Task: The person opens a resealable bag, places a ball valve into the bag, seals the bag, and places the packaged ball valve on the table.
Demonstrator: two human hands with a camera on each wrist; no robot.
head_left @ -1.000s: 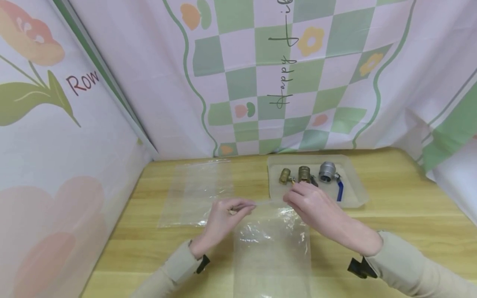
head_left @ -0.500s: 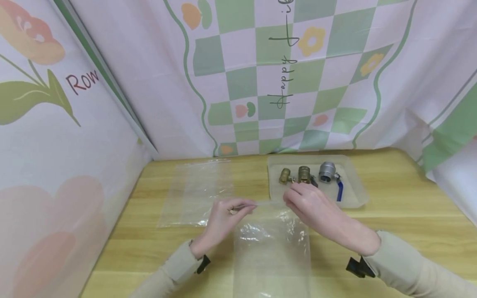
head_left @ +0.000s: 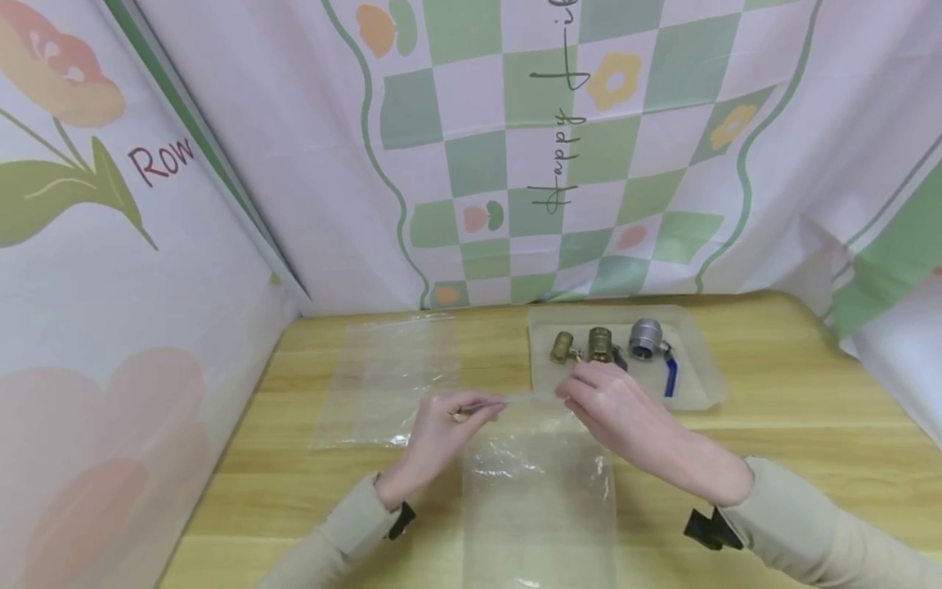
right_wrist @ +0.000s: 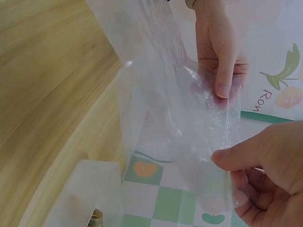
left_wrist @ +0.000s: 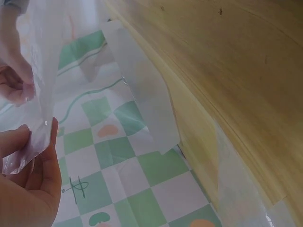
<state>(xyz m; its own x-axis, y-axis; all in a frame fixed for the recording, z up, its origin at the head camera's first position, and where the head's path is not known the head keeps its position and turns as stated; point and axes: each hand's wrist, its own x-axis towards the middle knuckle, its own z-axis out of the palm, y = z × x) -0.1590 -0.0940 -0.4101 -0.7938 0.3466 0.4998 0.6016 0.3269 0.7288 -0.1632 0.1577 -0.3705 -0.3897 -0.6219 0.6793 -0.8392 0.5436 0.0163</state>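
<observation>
Left hand, right hand: pinches on bag

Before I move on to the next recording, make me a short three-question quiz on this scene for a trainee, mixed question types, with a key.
1. True or false: the left hand and the right hand both grip the nearer clear bag.

2. What colour is the handle of the silver valve?
A) Red
B) Blue
C) Yellow

3. Fill in the blank: in the head view, the farther clear bag lies on the table to the ____ of the tray.

Key:
1. True; each hand pinches its top edge.
2. B
3. left
</observation>
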